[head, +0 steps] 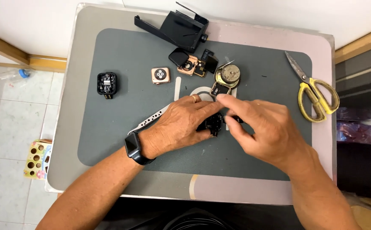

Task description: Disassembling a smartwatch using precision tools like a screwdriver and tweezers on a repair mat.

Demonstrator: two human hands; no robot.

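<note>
While the left hand [181,125] is gripping the small black watch body [213,123] at frame centre, the right hand [264,127] is pinching its edge with closed fingertips; it looks light, rigid and fragile, best held by its sides.

Both hands [181,125] [264,127] cover most of the black part [213,123] (its shape can't be told); the strap [151,121] runs under the left wrist.

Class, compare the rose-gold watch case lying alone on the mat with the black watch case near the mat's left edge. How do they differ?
The rose-gold watch case is pinkish metal with a pale, round-marked face up; the black watch case is dark and shows dark inner parts. The rose-gold one looks slightly smaller and sits nearer the opened parts; the black one lies apart, with a small tab sticking out below. Both are squarish with rounded corners, strapless, untouched on the grey mat.
</note>
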